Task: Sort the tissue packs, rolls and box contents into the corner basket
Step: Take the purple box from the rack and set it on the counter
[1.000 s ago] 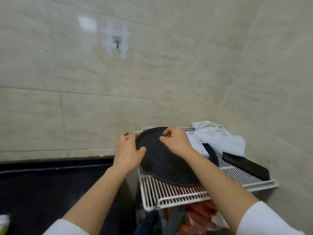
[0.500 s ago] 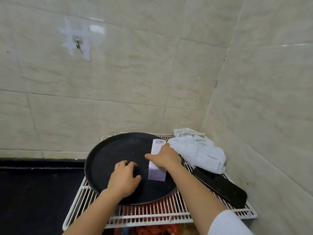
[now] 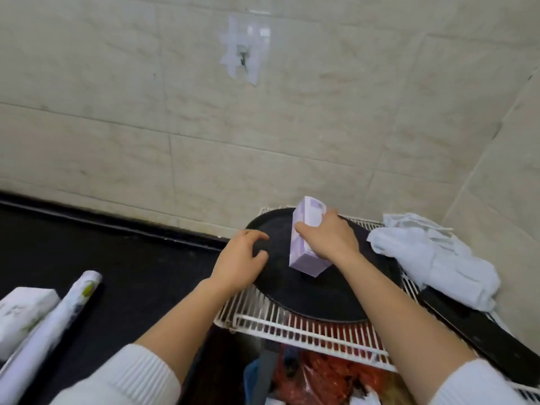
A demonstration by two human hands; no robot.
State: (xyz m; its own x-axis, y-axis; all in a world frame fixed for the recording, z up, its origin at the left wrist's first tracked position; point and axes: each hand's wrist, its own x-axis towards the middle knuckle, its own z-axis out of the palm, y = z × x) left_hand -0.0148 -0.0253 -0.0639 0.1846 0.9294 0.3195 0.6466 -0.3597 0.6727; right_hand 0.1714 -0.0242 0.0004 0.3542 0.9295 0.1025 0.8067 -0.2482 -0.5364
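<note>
A pale purple box (image 3: 305,238) stands tilted on a round black tray (image 3: 321,296), and my right hand (image 3: 330,238) grips it from the right side. The tray lies on a white wire rack (image 3: 292,325) in the tiled corner. My left hand (image 3: 238,263) rests on the tray's left rim, fingers curled over the edge. At the lower left, on the black counter (image 3: 131,273), lie a white tissue pack (image 3: 22,314) and a long white wrapped roll (image 3: 49,331).
A crumpled white cloth (image 3: 432,255) sits on the rack to the right of the tray, with a flat black object (image 3: 482,325) in front of it. Below the rack are red bags (image 3: 327,375). An adhesive hook (image 3: 244,51) is on the wall.
The tray went from tilted up to lying flat on the rack. My right hand took hold of the purple box and has raised its far end. The view swung left, revealing the pack and roll.
</note>
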